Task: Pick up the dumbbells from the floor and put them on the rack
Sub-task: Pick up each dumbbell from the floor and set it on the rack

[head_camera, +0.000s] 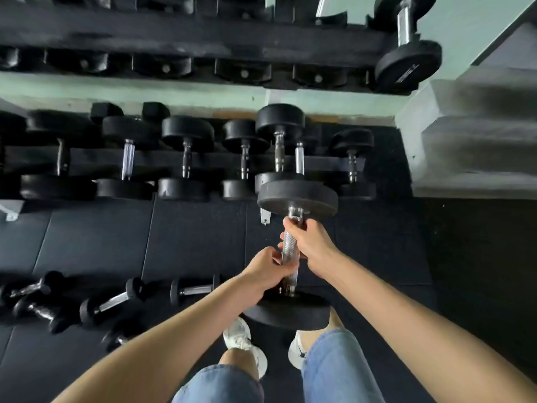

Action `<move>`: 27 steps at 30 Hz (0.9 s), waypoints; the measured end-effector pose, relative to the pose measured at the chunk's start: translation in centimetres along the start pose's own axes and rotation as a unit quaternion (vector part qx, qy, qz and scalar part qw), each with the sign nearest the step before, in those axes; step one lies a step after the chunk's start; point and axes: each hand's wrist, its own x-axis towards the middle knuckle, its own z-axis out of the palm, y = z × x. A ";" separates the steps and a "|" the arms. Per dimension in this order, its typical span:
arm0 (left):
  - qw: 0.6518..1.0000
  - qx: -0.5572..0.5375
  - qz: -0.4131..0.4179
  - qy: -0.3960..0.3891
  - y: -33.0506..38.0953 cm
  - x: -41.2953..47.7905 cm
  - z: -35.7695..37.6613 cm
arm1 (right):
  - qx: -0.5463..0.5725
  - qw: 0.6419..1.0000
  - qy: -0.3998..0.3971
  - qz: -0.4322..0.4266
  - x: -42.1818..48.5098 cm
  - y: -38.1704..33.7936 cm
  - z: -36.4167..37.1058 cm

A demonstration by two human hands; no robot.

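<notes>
A large black dumbbell (297, 199) with a chrome knurled handle hangs above the floor, in front of the rack, its length pointing away from me. My left hand (266, 271) grips the near part of the handle. My right hand (311, 242) grips the far part, just behind the far weight head. The near head (290, 314) hangs over my shoes. The black rack (203, 159) holds several dumbbells on its lower tier. Several smaller dumbbells (116, 301) lie on the floor at the lower left.
The upper rack tier (189, 36) has mostly bare saddles and one dumbbell (406, 45) at its right end. A pale green stepped wall (479, 126) closes off the right. Black rubber floor mats (101, 242) lie between me and the rack.
</notes>
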 end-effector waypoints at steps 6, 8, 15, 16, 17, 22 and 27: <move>0.994 0.081 0.077 0.000 10.1 0.9 -3.9 | 0.039 0.997 0.037 -0.056 0.2 -9.9 -2.2; 0.991 0.097 0.093 0.010 13.4 2.4 -4.5 | 0.045 0.996 0.050 -0.064 2.0 -12.7 -3.2; 0.991 0.089 0.090 0.032 25.1 9.7 -4.4 | 0.037 0.995 0.050 -0.071 9.7 -22.6 -9.4; 0.992 0.083 0.086 0.036 26.6 10.8 -4.3 | 0.035 0.995 0.048 -0.080 10.8 -24.0 -10.4; 0.993 0.076 0.083 0.041 28.2 11.9 -4.1 | 0.035 0.995 0.044 -0.085 11.9 -25.3 -11.4; 0.995 0.038 0.083 0.047 34.8 16.9 -3.9 | 0.013 0.995 0.026 -0.094 18.0 -30.8 -14.8; 0.995 0.037 0.079 0.056 39.2 21.3 -5.6 | 0.002 0.996 0.019 -0.084 23.5 -35.0 -15.6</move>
